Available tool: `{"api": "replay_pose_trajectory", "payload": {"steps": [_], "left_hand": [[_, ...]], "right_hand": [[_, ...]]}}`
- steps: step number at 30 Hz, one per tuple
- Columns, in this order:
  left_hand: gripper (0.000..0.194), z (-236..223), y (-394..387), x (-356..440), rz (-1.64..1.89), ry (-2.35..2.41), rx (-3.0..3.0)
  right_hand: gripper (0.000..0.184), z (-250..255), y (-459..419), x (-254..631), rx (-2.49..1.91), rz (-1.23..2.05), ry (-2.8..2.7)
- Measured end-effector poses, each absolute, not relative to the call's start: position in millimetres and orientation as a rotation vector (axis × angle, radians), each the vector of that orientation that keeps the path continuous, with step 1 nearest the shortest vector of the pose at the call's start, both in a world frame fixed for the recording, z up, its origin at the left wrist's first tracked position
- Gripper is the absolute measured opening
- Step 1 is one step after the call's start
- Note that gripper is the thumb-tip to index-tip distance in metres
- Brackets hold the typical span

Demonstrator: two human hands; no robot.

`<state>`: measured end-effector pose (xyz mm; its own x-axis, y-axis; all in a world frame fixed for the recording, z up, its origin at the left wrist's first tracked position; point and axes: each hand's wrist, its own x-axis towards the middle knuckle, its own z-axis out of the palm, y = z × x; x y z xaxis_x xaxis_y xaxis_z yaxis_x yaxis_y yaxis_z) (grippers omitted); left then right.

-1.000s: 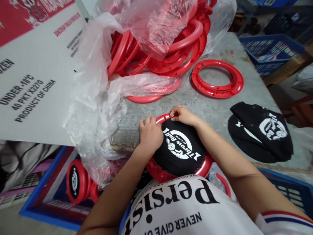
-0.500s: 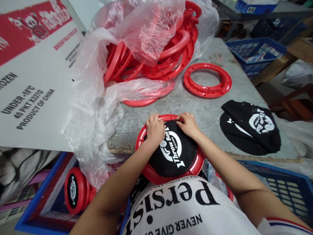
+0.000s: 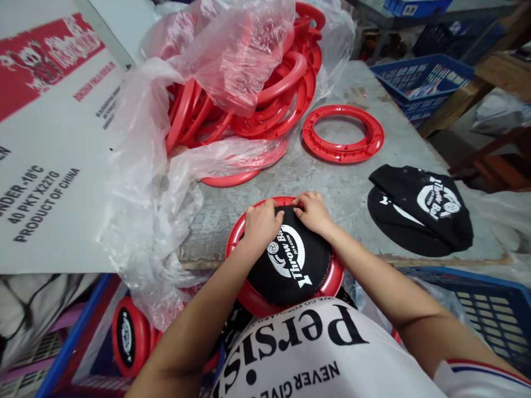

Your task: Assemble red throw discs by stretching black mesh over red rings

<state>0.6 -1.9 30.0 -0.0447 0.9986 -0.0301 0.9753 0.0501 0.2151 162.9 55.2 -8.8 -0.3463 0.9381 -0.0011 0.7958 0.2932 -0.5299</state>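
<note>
A red plastic ring (image 3: 243, 232) rests on the near table edge against my body, with a black printed cloth disc (image 3: 292, 260) lying over it. My left hand (image 3: 261, 224) is closed on the cloth's far edge at the ring's rim. My right hand (image 3: 313, 213) sits close beside it, its fingers pinching the same far edge. The fingertips of both hands nearly meet at the top of the ring.
A lone red ring (image 3: 342, 134) lies on the grey table (image 3: 352, 188). A clear plastic bag (image 3: 224, 72) holds several red rings. Black cloth discs (image 3: 418, 210) are stacked at right. A printed carton (image 3: 45, 143) stands left. Blue crates (image 3: 468, 309) sit below; one holds finished discs (image 3: 128, 334).
The ring and cloth have turned a little under my hands, and both hands have come closer together at the far rim. The view has shifted slightly.
</note>
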Motion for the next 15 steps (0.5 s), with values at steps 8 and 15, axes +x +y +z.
{"api": "replay_pose_trajectory", "payload": {"steps": [8,15], "left_hand": [[0.018,29.1,13.7,-0.6,0.165,2.147,1.972],[0.012,21.9,23.2,-8.0,0.331,2.141,2.097]], "right_hand": [[0.017,-6.4,53.8,162.8,-1.550,0.655,-2.270],[0.016,-5.7,53.8,163.3,-1.538,0.676,-2.262]]}}
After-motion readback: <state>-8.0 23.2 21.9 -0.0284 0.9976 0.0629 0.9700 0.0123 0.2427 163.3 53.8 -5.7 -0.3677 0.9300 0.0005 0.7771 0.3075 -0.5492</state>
